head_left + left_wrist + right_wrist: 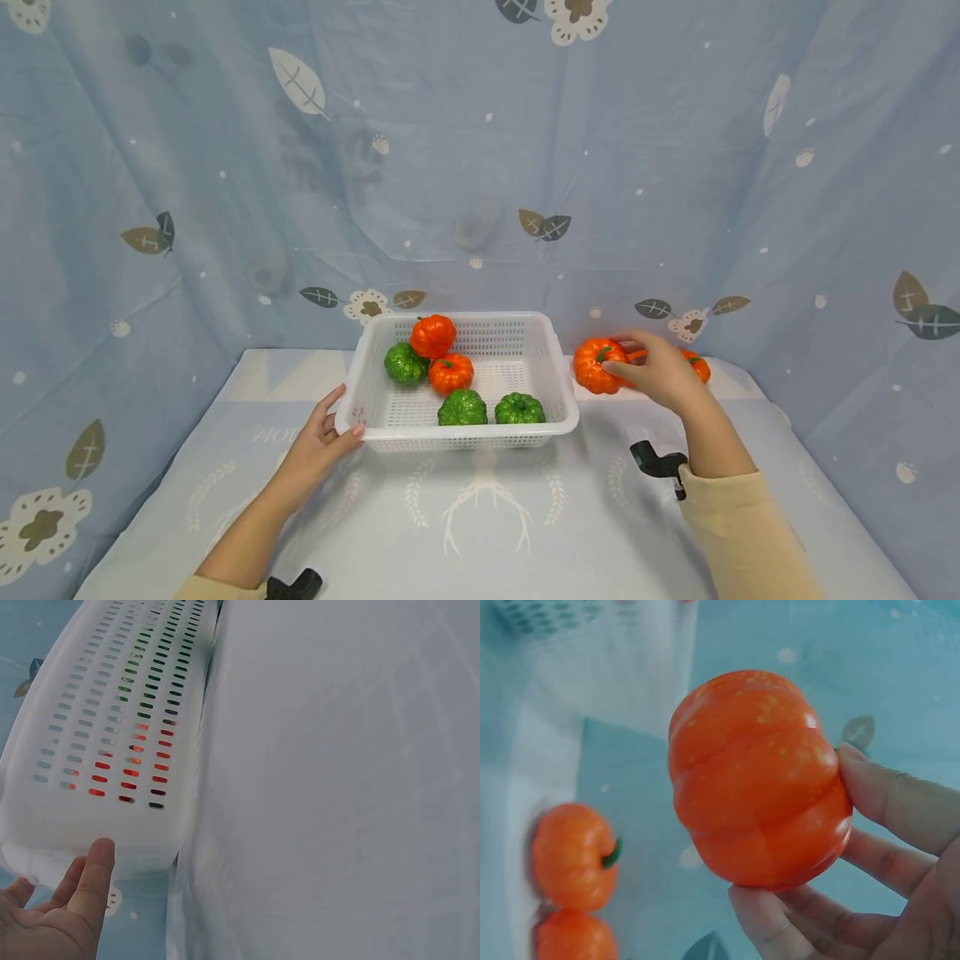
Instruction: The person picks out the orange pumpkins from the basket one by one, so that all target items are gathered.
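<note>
Your right hand (658,371) pinched a glossy orange ribbed pepper (592,371) beside the white perforated plastic basket (405,433); your left hand (318,446) gripped its corner. Fingertip hold, slick skin: drop risked.

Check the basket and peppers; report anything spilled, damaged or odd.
Nothing stands out. The white basket shows no visible break, the five peppers inside look whole, and the right hand holds an orange pepper outside the basket. Two more orange peppers lie nearby.
</note>
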Available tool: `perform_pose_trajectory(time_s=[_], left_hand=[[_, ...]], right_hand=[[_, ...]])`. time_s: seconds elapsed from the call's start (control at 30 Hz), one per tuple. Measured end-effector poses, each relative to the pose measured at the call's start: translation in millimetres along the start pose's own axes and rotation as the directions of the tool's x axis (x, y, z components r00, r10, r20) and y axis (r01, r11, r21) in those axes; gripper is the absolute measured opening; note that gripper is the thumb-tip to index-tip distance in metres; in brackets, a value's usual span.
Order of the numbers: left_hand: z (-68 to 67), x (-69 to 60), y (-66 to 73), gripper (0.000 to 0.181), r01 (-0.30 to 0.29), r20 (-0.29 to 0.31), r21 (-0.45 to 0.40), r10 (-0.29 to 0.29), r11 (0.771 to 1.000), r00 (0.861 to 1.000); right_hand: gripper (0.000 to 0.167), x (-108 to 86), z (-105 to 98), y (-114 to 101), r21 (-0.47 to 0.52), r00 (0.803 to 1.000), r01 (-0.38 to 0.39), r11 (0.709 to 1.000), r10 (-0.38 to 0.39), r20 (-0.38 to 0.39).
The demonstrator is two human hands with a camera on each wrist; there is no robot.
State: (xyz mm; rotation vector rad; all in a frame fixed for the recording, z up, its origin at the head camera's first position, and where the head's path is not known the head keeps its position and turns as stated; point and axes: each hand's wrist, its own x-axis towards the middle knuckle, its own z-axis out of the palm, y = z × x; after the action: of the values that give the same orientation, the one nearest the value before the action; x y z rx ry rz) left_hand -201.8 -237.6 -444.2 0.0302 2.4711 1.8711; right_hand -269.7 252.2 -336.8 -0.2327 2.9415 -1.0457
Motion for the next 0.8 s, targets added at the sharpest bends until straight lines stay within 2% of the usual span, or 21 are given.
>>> perform_pose_trajectory(time_s=[0.2, 0.4, 0.8], left_hand=[[-0.1, -0.3, 0.2, 0.091, 0.000, 0.001, 0.002, 0.000, 1.000, 1.000], [-0.6, -1.2, -0.1, 0.091, -0.008, 0.000, 0.012, 0.008, 1.000, 1.000], [0.0, -1.0, -1.3, 0.091, -0.003, -0.004, 0.018, 0.004, 1.000, 1.000]], right_hand=[[0.066, -4.5, 3.1, 26.5, 0.001, 0.999, -0.047, 0.999, 0.047, 0.014], [0.070, 1.7, 14.8, 54.2, 0.046, 0.996, -0.082, 0.996, 0.080, 0.036], [0.064, 10.0, 38.4, 88.5, 0.128, 0.982, -0.176, 0.976, 0.164, 0.098]])
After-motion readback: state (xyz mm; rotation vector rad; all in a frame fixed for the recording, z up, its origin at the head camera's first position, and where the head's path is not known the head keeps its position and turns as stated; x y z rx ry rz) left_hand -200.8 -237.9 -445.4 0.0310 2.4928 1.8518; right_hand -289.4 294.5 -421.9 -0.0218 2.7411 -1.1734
